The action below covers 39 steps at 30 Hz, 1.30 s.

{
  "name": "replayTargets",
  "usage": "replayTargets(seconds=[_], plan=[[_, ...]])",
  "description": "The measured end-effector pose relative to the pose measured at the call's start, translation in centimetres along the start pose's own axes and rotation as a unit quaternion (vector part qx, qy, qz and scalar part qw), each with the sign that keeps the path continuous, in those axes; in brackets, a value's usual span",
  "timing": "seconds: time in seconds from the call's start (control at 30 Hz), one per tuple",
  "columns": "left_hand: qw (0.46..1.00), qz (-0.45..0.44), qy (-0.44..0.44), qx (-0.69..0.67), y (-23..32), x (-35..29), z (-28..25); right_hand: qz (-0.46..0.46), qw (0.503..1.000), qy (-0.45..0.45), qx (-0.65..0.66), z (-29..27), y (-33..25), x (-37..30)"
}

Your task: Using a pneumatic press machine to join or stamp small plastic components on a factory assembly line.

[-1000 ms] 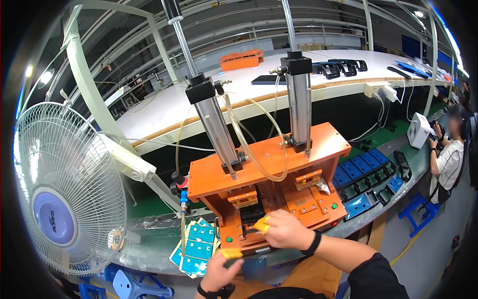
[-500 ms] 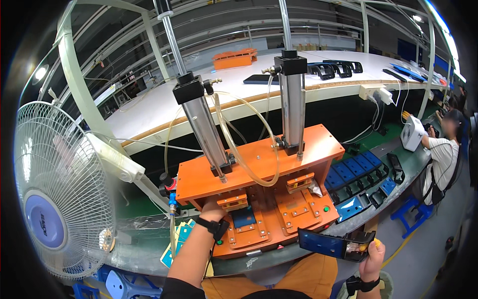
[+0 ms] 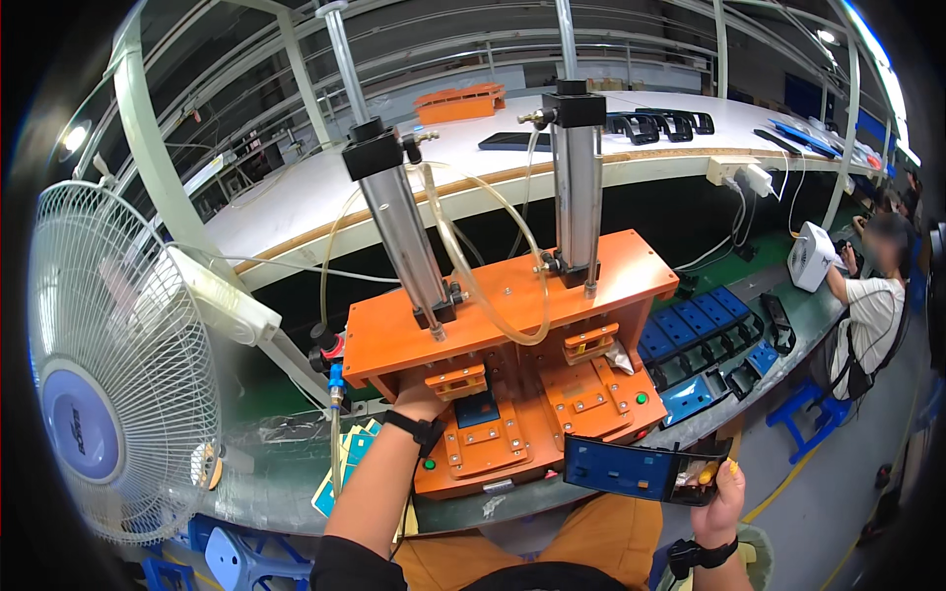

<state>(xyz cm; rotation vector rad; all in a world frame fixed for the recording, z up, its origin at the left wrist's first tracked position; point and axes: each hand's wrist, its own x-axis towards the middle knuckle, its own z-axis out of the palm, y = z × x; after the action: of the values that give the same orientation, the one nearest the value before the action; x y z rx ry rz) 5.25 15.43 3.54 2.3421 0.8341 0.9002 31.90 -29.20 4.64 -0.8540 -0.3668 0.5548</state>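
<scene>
An orange press fixture (image 3: 512, 295) with two upright air cylinders stands on the bench in front of me. My left hand (image 3: 419, 399) reaches under its top plate at the left station, beside a dark blue part (image 3: 480, 410) lying in the nest; its fingers are hidden. My right hand (image 3: 722, 486) is low on the right, off the bench edge, holding a flat blue and black panel (image 3: 631, 468) by its right end. The panel juts left in front of the fixture's base.
A white fan (image 3: 108, 364) stands close on the left. Blue trays (image 3: 700, 345) with dark parts lie on the green belt to the right. Blue cards (image 3: 355, 453) lie beside my left forearm. Another person (image 3: 872, 305) sits at far right. A white shelf runs behind.
My left hand went from the front of the fixture up under its top plate. My right hand pulled away to the lower right carrying the blue panel.
</scene>
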Motion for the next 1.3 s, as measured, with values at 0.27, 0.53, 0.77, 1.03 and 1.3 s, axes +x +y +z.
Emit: replayTargets(seconds=[0.27, 0.53, 0.77, 1.03, 1.3], plan=[[0.976, -0.004, 0.000, 0.217, -1.2, -2.4, -1.7, 0.041, 0.998, -0.052, 0.006, 3.8, 1.3, -3.0], [0.943, -0.302, -0.026, -0.136, 10.5, -23.0, -9.7, -0.069, 0.902, -0.382, -0.188, 9.2, 4.9, -5.8], [0.671, -0.311, 0.072, -0.669, 11.4, -36.8, -8.6, -0.172, 0.707, -0.673, -0.134, 20.4, 14.4, -8.5], [0.679, -0.350, 0.333, -0.553, 4.2, -37.3, -19.5, -0.182, 0.684, -0.675, -0.209, 25.6, 21.2, -14.0], [0.925, -0.317, 0.093, 0.189, -14.3, -22.4, -29.6, -0.034, 0.420, -0.792, -0.441, 18.8, 23.0, -10.5]])
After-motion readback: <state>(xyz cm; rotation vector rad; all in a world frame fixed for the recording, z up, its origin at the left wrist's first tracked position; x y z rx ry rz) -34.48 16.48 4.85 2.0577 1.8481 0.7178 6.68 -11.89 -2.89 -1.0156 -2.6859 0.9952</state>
